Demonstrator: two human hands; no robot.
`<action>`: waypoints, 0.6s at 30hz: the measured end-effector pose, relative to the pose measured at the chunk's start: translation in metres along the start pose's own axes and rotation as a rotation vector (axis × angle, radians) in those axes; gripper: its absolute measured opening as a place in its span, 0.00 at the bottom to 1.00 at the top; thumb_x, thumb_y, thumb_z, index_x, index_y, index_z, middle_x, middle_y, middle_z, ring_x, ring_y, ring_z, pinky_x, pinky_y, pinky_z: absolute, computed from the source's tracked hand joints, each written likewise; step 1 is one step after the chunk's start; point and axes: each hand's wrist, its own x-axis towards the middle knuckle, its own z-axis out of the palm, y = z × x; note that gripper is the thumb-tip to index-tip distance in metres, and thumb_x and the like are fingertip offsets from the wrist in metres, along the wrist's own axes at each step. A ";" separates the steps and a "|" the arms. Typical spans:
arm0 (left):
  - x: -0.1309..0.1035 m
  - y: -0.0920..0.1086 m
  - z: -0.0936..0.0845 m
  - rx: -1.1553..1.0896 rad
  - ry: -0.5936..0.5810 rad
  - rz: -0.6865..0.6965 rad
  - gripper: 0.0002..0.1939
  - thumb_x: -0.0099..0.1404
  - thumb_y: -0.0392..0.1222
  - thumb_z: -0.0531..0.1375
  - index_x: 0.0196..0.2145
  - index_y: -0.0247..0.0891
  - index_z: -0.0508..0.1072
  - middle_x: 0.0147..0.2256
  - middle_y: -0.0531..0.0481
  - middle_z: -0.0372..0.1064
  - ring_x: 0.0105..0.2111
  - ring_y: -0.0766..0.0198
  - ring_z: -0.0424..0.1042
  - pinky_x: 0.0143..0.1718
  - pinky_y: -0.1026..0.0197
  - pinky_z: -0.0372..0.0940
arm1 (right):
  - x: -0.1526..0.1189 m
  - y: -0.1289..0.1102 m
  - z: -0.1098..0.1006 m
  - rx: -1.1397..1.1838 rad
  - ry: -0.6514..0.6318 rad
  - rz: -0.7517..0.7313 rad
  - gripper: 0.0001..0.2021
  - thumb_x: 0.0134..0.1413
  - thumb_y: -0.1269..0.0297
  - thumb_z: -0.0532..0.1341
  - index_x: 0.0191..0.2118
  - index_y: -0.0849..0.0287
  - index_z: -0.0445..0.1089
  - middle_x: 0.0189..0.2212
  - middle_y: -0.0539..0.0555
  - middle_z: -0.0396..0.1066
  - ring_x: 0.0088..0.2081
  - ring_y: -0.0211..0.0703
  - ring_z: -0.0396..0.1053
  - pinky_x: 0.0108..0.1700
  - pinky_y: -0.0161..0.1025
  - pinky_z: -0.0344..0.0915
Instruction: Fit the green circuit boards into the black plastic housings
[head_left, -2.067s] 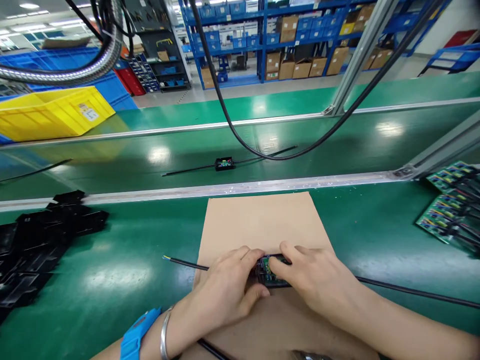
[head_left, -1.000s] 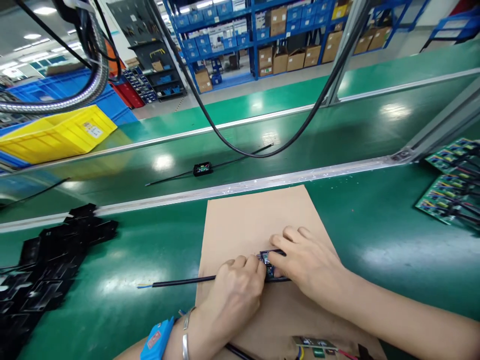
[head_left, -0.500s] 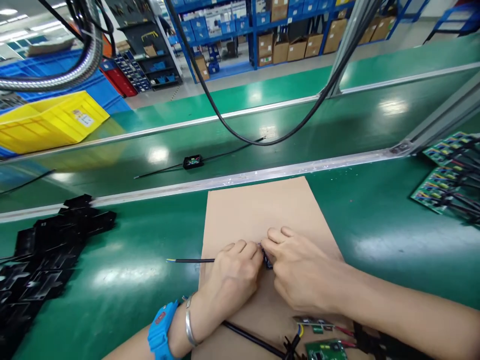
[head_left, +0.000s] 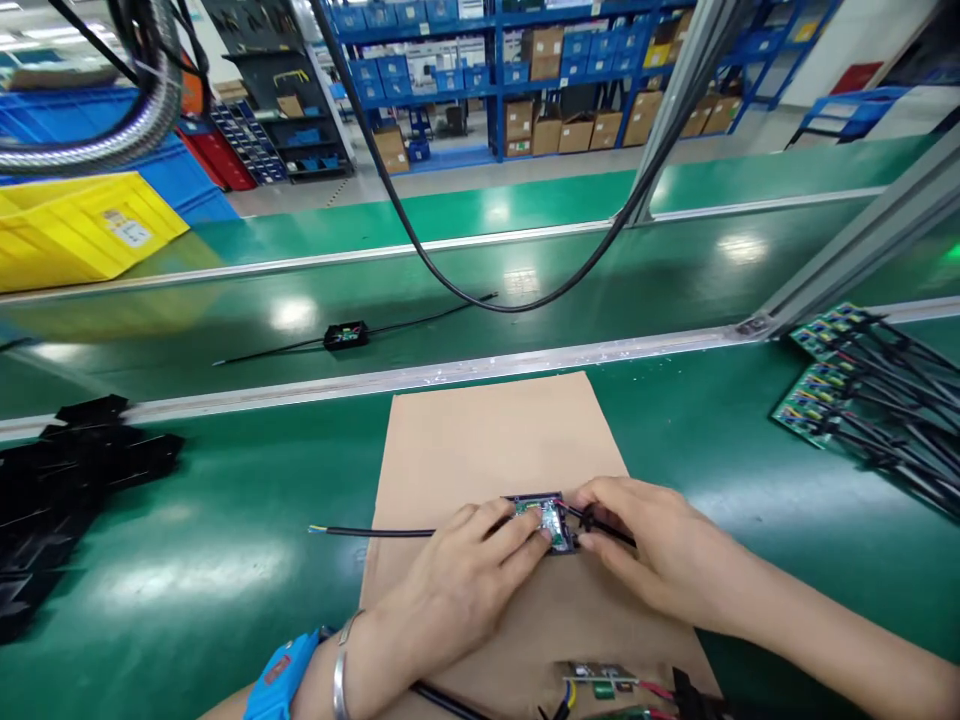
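i read this as mid-seating: my left hand [head_left: 457, 585] fingertips press the small board module [head_left: 544, 520] flat mid-cardboard sheet [head_left: 487, 440], right hand [head_left: 660, 555] pinches its black lead [head_left: 611, 532] together; next probably needs firm, even downward pressure.

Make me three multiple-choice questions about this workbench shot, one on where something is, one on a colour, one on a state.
1. Where does the small black housing with the circuit board sit?
A. on the cardboard sheet
B. in the yellow bin
C. on the conveyor belt

2. What colour is the wrist strap on the left hand?
A. red
B. blue
C. white

3. How is the right hand placed?
A. flat on the belt
B. raised in the air
C. fingertips pinching the cable at the housing's right end

Answers: 1 A, it rests on the tan sheet between both hands. 2 B, the strap shows bright blue. 3 C, the fingers close on the black cable.
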 end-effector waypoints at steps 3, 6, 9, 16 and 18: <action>-0.004 0.000 0.008 0.035 0.028 0.007 0.22 0.65 0.25 0.49 0.55 0.31 0.65 0.55 0.44 0.66 0.52 0.53 0.64 0.52 0.52 0.65 | 0.000 0.002 -0.001 0.028 -0.047 0.136 0.02 0.58 0.69 0.57 0.34 0.57 0.63 0.29 0.48 0.68 0.30 0.40 0.65 0.32 0.36 0.59; -0.005 0.001 0.011 -0.005 0.040 -0.024 0.22 0.63 0.23 0.49 0.52 0.31 0.67 0.56 0.45 0.65 0.54 0.53 0.62 0.56 0.52 0.63 | 0.002 0.001 -0.005 0.050 -0.128 0.154 0.10 0.62 0.67 0.54 0.28 0.56 0.59 0.23 0.45 0.63 0.26 0.38 0.61 0.29 0.35 0.54; -0.004 0.002 0.012 -0.048 0.033 -0.045 0.21 0.62 0.23 0.48 0.51 0.31 0.68 0.57 0.46 0.63 0.55 0.53 0.61 0.57 0.53 0.62 | 0.008 -0.002 -0.007 0.051 -0.172 0.102 0.13 0.64 0.69 0.51 0.27 0.56 0.57 0.24 0.45 0.63 0.27 0.37 0.60 0.30 0.35 0.53; -0.003 0.003 0.011 -0.057 0.022 -0.049 0.17 0.66 0.26 0.48 0.49 0.31 0.68 0.55 0.46 0.65 0.54 0.53 0.62 0.55 0.52 0.63 | 0.036 -0.006 -0.021 0.052 -0.400 -0.001 0.14 0.62 0.71 0.51 0.23 0.58 0.56 0.21 0.45 0.60 0.26 0.35 0.57 0.30 0.33 0.53; -0.003 0.003 0.011 -0.059 0.016 -0.048 0.16 0.66 0.26 0.48 0.48 0.32 0.69 0.55 0.46 0.66 0.54 0.53 0.62 0.55 0.52 0.63 | 0.045 -0.003 -0.026 0.088 -0.473 0.005 0.14 0.60 0.71 0.51 0.22 0.59 0.58 0.21 0.46 0.61 0.26 0.35 0.58 0.30 0.33 0.54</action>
